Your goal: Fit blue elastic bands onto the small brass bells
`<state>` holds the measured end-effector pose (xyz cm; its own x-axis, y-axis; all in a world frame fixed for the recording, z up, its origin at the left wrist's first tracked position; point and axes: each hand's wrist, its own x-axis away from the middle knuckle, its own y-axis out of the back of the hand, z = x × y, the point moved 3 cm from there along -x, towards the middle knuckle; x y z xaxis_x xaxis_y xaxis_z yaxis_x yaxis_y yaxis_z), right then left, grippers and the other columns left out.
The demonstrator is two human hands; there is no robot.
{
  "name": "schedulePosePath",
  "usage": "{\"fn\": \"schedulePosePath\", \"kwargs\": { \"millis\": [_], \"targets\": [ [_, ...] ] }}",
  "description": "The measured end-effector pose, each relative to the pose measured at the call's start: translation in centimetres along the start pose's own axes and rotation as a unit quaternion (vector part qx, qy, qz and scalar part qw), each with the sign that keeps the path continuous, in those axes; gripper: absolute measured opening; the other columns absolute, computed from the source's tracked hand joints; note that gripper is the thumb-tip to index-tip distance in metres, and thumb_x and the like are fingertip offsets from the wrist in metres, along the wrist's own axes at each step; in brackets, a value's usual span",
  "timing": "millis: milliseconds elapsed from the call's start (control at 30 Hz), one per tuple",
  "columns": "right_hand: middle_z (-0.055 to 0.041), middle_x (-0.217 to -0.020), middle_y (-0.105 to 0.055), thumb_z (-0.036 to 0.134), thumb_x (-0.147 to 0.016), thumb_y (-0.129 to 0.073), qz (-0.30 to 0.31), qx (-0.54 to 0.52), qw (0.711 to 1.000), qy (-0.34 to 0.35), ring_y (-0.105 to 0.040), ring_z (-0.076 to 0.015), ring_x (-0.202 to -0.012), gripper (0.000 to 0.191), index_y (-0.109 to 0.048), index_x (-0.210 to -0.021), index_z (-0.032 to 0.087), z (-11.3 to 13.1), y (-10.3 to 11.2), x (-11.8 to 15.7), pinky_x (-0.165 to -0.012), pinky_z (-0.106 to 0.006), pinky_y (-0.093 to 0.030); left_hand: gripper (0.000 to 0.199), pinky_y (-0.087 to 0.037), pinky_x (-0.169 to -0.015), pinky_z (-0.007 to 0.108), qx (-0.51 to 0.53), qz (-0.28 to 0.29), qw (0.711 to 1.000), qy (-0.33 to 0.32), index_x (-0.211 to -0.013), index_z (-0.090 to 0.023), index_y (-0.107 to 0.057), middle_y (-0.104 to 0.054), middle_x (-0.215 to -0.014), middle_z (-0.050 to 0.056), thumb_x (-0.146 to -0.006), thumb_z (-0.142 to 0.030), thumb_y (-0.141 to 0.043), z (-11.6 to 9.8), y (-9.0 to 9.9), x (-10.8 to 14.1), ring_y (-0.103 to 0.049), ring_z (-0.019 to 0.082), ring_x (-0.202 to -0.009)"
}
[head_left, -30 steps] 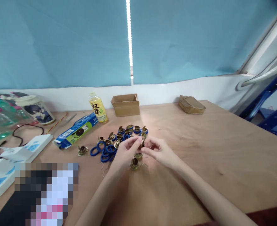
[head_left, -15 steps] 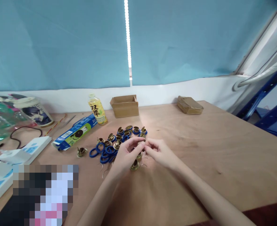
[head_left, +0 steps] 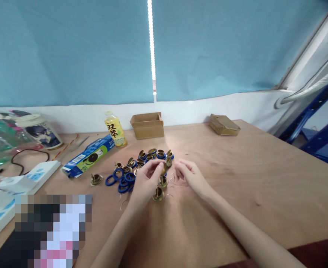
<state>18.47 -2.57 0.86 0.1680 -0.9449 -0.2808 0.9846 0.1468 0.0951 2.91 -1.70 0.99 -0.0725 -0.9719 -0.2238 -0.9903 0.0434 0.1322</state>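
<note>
My left hand (head_left: pixel 147 180) is closed, its thumb and fingertips pinching a small round brass fitting (head_left: pixel 168 162). Just right of it, my right hand (head_left: pixel 188 174) is apart from the fitting with its fingers curled together; whatever they hold is hidden. Below the fingers, thin curved strips (head_left: pixel 169 195) lie on the table. Two more brass fittings (head_left: pixel 158 193) sit between my forearms. Behind and left of my left hand, several brass fittings with blue rings (head_left: pixel 161 154) stand clustered. Loose blue rings (head_left: pixel 123 183) are heaped beside my left wrist.
A single brass fitting (head_left: pixel 96 179) stands left of the rings. Behind are a blue-green box (head_left: pixel 87 158), a yellow drink bottle (head_left: pixel 115 130), an open cardboard box (head_left: pixel 148 129) and a crumpled carton (head_left: pixel 224 125). White power strips (head_left: pixel 45 175) and a cup (head_left: pixel 42 132) are at left.
My hands have drawn apart: the right moved slightly right, the left slightly left. The brass fitting in my left hand and the fittings below it now show more.
</note>
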Motion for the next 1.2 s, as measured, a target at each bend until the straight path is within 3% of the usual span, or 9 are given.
{"fn": "schedulePosePath", "kwargs": {
  "millis": [100, 167, 267, 367, 467, 633, 833, 1000, 1200],
  "targets": [
    [0.0041, -0.052, -0.041, 0.039, -0.095, -0.039, -0.085, 0.059, 0.995, 0.004, -0.046, -0.013, -0.052, 0.04, -0.042, -0.059, 0.021, -0.1, 1.5, -0.4, -0.058, -0.026, -0.037, 0.026, -0.052, -0.077, 0.032, -0.184, -0.103, 0.976, -0.05, -0.098, -0.018, -0.069, -0.071, -0.094, 0.007, -0.085, -0.038, -0.058, 0.3, 2.3, -0.6, -0.066, 0.021, -0.082],
    [0.0033, -0.054, -0.043, 0.034, -0.093, -0.045, -0.111, 0.188, 0.976, 0.015, -0.044, -0.0133, -0.054, 0.035, -0.044, -0.061, 0.021, -0.3, 2.3, -0.5, -0.056, -0.027, -0.032, 0.024, -0.049, -0.085, 0.037, -0.346, -0.14, 0.922, -0.101, -0.095, -0.018, -0.068, -0.068, -0.1, 0.01, -0.086, -0.034, -0.054, 0.4, 3.6, -0.9, -0.064, 0.025, -0.091],
    [0.0016, -0.059, -0.047, 0.026, -0.089, -0.05, -0.072, 0.356, 0.931, 0.038, -0.043, -0.0136, -0.057, 0.029, -0.043, -0.061, 0.02, -1.1, 2.4, -0.4, -0.057, -0.027, -0.028, 0.025, -0.047, -0.087, 0.041, -0.487, -0.143, 0.858, -0.082, -0.095, -0.016, -0.067, -0.066, -0.099, 0.013, -0.088, -0.029, -0.048, 1.4, 5.1, -1.5, -0.061, 0.029, -0.095],
    [-0.0003, -0.062, -0.054, 0.019, -0.087, -0.05, -0.009, 0.411, 0.911, 0.031, -0.046, -0.0141, -0.059, 0.024, -0.047, -0.064, 0.02, -2.3, 1.9, -0.1, -0.058, -0.027, -0.028, 0.023, -0.047, -0.083, 0.039, -0.538, -0.127, 0.833, -0.039, -0.093, -0.016, -0.067, -0.066, -0.096, 0.013, -0.087, -0.026, -0.047, 2.5, 5.7, -1.8, -0.061, 0.029, -0.091],
    [-0.0018, -0.066, -0.059, 0.015, -0.085, -0.051, 0.007, 0.423, 0.906, 0.017, -0.049, -0.0148, -0.061, 0.016, -0.053, -0.069, 0.019, -3.2, 1.4, 0.1, -0.059, -0.026, -0.029, 0.023, -0.046, -0.083, 0.039, -0.556, -0.09, 0.826, -0.017, -0.096, -0.015, -0.066, -0.067, -0.095, 0.014, -0.086, -0.023, -0.047, 3.1, 5.6, -1.8, -0.062, 0.029, -0.092],
    [-0.0025, -0.07, -0.061, 0.014, -0.086, -0.049, -0.031, 0.405, 0.913, 0.017, -0.054, -0.0164, -0.067, 0.011, -0.058, -0.081, 0.018, -3.7, 0.5, -0.3, -0.064, -0.026, -0.033, 0.029, -0.047, -0.085, 0.039, -0.556, -0.061, 0.828, 0.037, -0.106, -0.01, -0.063, -0.068, -0.102, 0.017, -0.087, -0.026, -0.047, 2.7, 5.2, -1.8, -0.064, 0.032, -0.098],
    [0.0027, -0.062, -0.056, 0.021, -0.086, -0.059, -0.03, 0.369, 0.929, 0.016, -0.053, -0.0149, -0.059, 0.003, -0.059, -0.088, 0.019, -4.7, -0.2, -2.2, -0.059, -0.024, -0.033, 0.032, -0.048, -0.08, 0.039, -0.564, -0.052, 0.824, 0.023, -0.106, -0.009, -0.061, -0.068, -0.1, 0.018, -0.091, -0.029, -0.041, 2.0, 4.0, -1.5, -0.065, 0.033, -0.096],
    [-0.0021, -0.07, -0.059, 0.02, -0.089, -0.055, -0.029, 0.359, 0.932, 0.034, -0.054, -0.017, -0.068, 0.01, -0.058, -0.08, 0.018, -5.1, -0.4, -2.7, -0.068, -0.027, -0.036, 0.031, -0.045, -0.086, 0.042, -0.58, -0.102, 0.807, -0.038, -0.106, -0.009, -0.061, -0.066, -0.104, 0.018, -0.09, -0.028, -0.043, 1.3, 2.8, -1.2, -0.061, 0.034, -0.099],
    [-0.0052, -0.081, -0.06, 0.02, -0.094, -0.044, -0.03, 0.294, 0.954, 0.044, -0.054, -0.0177, -0.076, 0.012, -0.051, -0.085, 0.018, -4.9, -0.1, -3.0, -0.074, -0.03, -0.041, 0.024, -0.042, -0.095, 0.045, -0.488, -0.068, 0.857, -0.154, -0.103, -0.015, -0.063, -0.068, -0.105, 0.014, -0.091, -0.023, -0.044, 0.8, 1.4, -1.1, -0.057, 0.032, -0.104]
  ]
}}
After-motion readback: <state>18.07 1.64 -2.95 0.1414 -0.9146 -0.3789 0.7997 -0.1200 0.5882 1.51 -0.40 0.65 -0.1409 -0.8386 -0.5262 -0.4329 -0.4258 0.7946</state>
